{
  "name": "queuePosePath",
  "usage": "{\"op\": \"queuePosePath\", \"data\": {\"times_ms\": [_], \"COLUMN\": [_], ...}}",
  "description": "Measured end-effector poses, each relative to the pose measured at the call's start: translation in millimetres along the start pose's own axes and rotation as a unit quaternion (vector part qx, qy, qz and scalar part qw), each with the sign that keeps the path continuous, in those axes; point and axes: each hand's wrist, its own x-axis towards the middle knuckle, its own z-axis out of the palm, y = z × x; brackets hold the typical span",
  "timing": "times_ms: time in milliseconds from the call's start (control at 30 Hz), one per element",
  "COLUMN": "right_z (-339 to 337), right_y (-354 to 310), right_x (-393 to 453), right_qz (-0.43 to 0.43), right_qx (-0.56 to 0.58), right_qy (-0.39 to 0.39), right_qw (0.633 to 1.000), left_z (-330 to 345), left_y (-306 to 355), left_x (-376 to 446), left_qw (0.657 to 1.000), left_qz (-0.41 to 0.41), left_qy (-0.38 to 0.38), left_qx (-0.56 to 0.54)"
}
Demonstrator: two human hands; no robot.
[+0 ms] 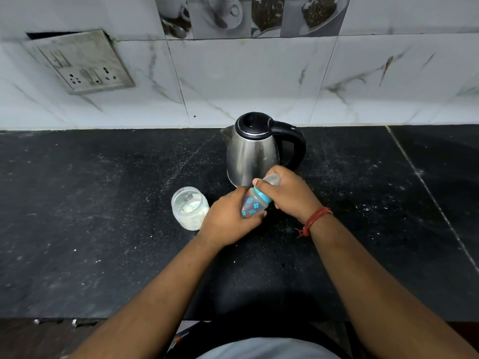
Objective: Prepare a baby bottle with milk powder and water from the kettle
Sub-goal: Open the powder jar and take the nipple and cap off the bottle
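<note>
- Baby bottle [252, 206] held tilted above the black counter [103, 203], just in front of the kettle [250, 151]; top end leans away from me, toward the kettle.
- My left hand [228, 218] is wrapped round the lower body of the bottle, fingers closed on it, thumb along the near side.
- My right hand [287, 193] is closed over the clear cap [272, 179] above the blue collar [263, 194]. Cannot tell whether cap or collar is what I am turning.
- Judged step: opening the bottle so powder and water can go in.
- To do it well: left hand keeps the body fixed, only the right wrist turns; bring the bottle upright before the top comes free.
- Powder jar [190, 209] stands open just left of my left hand, apart from it; keep my elbow clear, a knock would spill it.
- Kettle lid shut, handle to my right.
</note>
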Motion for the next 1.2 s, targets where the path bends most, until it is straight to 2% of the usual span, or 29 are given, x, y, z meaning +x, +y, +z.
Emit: {"op": "queuePosePath", "data": {"times_ms": [167,300,567,667,733,800,1000,1200], "right_z": [-3.5,-12.1,-23.6,-29.7,-39.8,-49.0,-41.4,-18.6], "right_y": [-1.5,-5.0,-4.0,-5.3,-5.0,-0.4,44.9,95.7], "right_x": [-0.3,-4.7,-10.4,-9.6,-3.8,2.3,4.4,-6.1], "right_qz": [-0.049,-0.094,-0.131,-0.128,-0.124,-0.111,-0.025,0.024], "right_qx": [0.031,0.094,0.169,0.293,0.341,0.321,0.108,-0.092], "right_qy": [-0.039,-0.102,-0.122,-0.082,-0.030,0.023,0.095,0.093], "right_qw": [0.998,0.986,0.969,0.944,0.931,0.940,0.989,0.991], "left_z": [-2.3,-8.3,-11.9,-11.6,-8.8,-3.7,6.6,15.1], "left_y": [-0.2,-0.7,3.4,-1.1,-4.5,-7.2,-23.8,-30.0], "left_x": [0.6,-0.7,2.1,-0.2,-4.0,-6.6,-1.9,3.8], "left_qw": [0.974,0.894,0.801,0.754,0.761,0.793,0.871,0.912], "left_qz": [-0.050,-0.077,-0.096,-0.100,-0.109,-0.124,-0.118,-0.114], "left_qy": [-0.069,-0.190,-0.281,-0.331,-0.315,-0.259,-0.131,-0.048], "left_qx": [-0.210,-0.399,-0.520,-0.558,-0.557,-0.537,-0.458,-0.391]}}
